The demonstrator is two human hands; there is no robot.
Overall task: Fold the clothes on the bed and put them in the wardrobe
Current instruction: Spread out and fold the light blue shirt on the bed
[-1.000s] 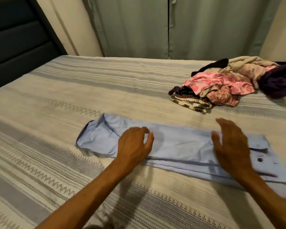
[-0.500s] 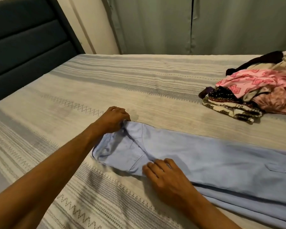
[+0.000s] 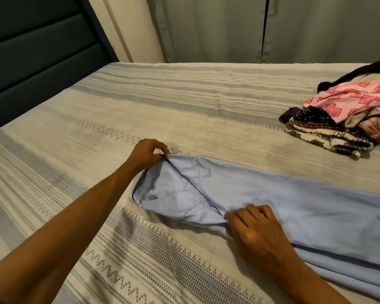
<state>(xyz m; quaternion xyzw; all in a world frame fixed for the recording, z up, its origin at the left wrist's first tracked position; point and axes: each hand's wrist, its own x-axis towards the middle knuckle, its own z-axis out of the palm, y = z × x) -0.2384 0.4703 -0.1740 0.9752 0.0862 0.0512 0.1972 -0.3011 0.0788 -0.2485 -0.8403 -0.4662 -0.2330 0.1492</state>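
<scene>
The far corner of the collar end of the blue shirt (image 3: pixel 272 200) is pinched by the left hand (image 3: pixel 147 154), the near edge by the right hand (image 3: pixel 253 230). The shirt, folded into a long strip, lies on the striped bedspread (image 3: pixel 140 102); folding is judged under way. Next, this end should be carried over evenly. A pile of clothes (image 3: pixel 347 119) waits well apart. Beyond are a dark headboard (image 3: pixel 31 51) and curtains (image 3: pixel 250 27).

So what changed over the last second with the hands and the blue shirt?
Both hands moved left to the collar end of the light blue shirt. The left hand, which lay on its middle, now pinches the far corner; the right hand, earlier open, now grips the near edge. The shirt stays folded lengthwise, the clothes pile untouched.
</scene>
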